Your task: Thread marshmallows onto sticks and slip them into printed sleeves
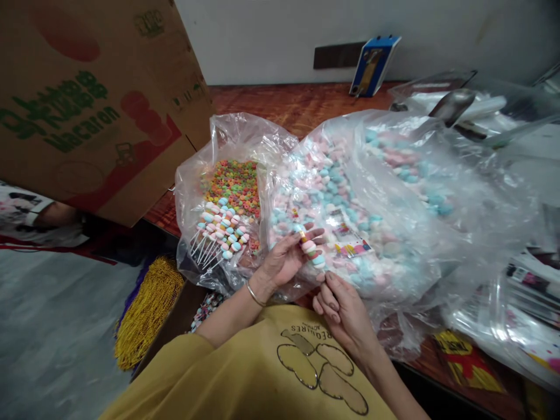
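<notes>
My left hand (286, 259), with a gold bangle on the wrist, holds a short candy skewer (310, 247) of pastel marshmallows with coloured pieces between them. My right hand (343, 306) is closed in a pinch just below the skewer's lower end; what its fingertips grip is too small to make out. Behind my hands lies a large clear bag of pink, blue and white marshmallows (332, 181). To its left, a second clear bag holds small colourful ring candies (234, 184). Several finished-looking marshmallow skewers (223, 230) rest on those rings, white sticks pointing toward me.
A big cardboard box (100, 111) stands at the left. Below it hang yellow bead strings (151, 312). More skewers (207, 309) sit in a box by my left forearm. A metal scoop (452, 107) and plastic packaging (503, 315) lie on the right. A blue device (374, 65) stands at the back.
</notes>
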Tool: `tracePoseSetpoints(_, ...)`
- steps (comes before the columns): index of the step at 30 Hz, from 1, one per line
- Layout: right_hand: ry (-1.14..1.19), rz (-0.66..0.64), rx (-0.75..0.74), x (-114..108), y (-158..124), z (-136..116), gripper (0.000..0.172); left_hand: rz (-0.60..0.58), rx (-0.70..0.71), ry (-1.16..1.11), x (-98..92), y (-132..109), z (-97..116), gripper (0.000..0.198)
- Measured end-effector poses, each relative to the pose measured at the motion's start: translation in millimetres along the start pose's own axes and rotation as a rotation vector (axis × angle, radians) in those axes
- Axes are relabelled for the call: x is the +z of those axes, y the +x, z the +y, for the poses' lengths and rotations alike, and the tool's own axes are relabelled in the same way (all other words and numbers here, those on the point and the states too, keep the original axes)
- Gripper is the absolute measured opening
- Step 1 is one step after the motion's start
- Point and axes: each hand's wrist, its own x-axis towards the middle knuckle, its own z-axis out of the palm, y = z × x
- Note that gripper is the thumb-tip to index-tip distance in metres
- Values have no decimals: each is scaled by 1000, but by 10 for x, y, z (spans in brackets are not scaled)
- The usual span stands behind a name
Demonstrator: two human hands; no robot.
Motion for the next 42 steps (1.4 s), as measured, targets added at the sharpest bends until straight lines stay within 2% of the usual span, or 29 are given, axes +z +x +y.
tracePoseSetpoints(4, -4, 29, -21, -56, 34, -21, 36, 32, 91, 4, -65, 62, 114, 41)
tracePoseSetpoints(7, -84, 51, -59, -94, 64, 0, 38, 44, 115, 5, -38, 114, 193, 48)
tracePoseSetpoints(11, -357, 102, -202, -135, 58, 41, 41, 137, 153, 29, 107, 152, 219, 37)
tracePoseSetpoints(15, -666, 58, -300, -152, -48, 27, 35, 251, 211, -22, 237, 168, 177, 25)
tracePoseSetpoints(17, -887, 87, -484, -167, -97, 20, 32, 285, 224, -50, 262, 169, 151, 25)
tracePoseSetpoints(20, -1299, 210, -904, -212, -115, 41, 25, 288, 211, -75, 271, 158, 105, 25)
tracePoseSetpoints(22, -1423, 252, -1024, -232, -105, 59, 22, 272, 195, -87, 278, 143, 72, 25)
tracePoseSetpoints(24, -1292, 215, -914, -218, -101, 58, 23, 249, 171, -101, 293, 128, 48, 23)
tracePoseSetpoints(29, -318, -28, -140, -73, -137, -13, 35, 147, 114, -118, 328, 95, 22, 23)
tracePoseSetpoints(31, -169, -86, -9, -35, -130, -16, 38, 138, 102, -113, 335, 88, 8, 24)
tracePoseSetpoints(32, -204, -84, -27, -31, -116, -7, 38, 141, 94, -111, 337, 87, -2, 25)
tracePoseSetpoints(34, -475, -23, -235, -57, -71, 21, 36, 152, 75, -110, 338, 91, -21, 25)
tracePoseSetpoints(37, -1148, 94, -825, -156, 9, 32, 23, 182, 80, -121, 330, 109, -40, 25)
tracePoseSetpoints(39, -1527, 145, -1152, -221, 44, 3, 21, 216, 93, -134, 320, 119, -45, 26)
tracePoseSetpoints(40, -1659, 168, -1254, -244, 51, -19, 23, 231, 95, -139, 315, 122, -47, 27)
tracePoseSetpoints(42, -1804, 210, -1362, -265, 51, -67, 25, 255, 91, -149, 308, 122, -50, 29)
